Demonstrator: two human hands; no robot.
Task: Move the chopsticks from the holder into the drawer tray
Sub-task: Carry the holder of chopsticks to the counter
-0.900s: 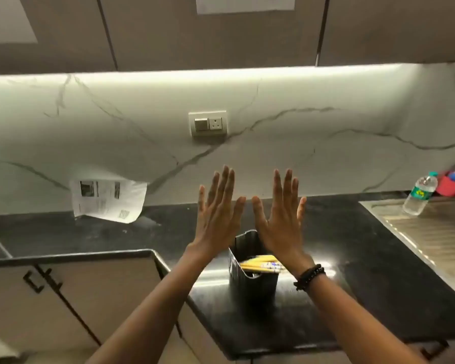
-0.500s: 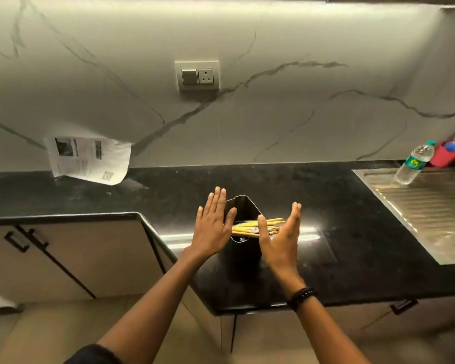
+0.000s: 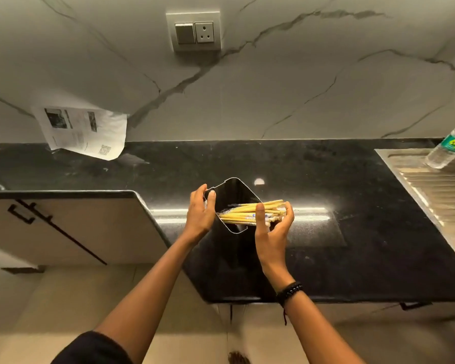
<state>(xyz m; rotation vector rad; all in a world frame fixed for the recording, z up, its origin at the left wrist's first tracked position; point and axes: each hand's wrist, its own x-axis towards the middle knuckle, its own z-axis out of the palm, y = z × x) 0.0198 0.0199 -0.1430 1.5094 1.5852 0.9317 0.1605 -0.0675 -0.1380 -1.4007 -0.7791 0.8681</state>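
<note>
A: Left hand (image 3: 200, 214), state?
B: Curled onto the holder (image 3: 243, 185). The left rim is pinched between thumb and fingers.
A: Right hand (image 3: 272, 227)?
B: Wrapped round the chopsticks (image 3: 243, 215). The thumb is laid across the near side of the bundle and the fingers are curled behind the top ends. A beaded bracelet (image 3: 289, 290) is worn at that wrist.
A: Chopsticks located where?
B: In the holder. Lower ends are kept inside, the bundle is tilted right, and the tops are seen jutting past the right rim. Pale yellow, blue print on some. The count cannot be told.
A: Holder?
B: Dark, bright-edged, open-topped. It is stood on the black countertop (image 3: 352, 193), near the front edge.
A: Rest?
B: A printed sheet (image 3: 82, 132) is propped against the marble wall at left. A switch-and-socket plate (image 3: 195, 31) is mounted above. A green-labelled bottle (image 3: 449, 148) is stood on the steel drainboard (image 3: 436, 185), well apart from the holder. A cabinet door (image 3: 63, 227) is seen lower left.
</note>
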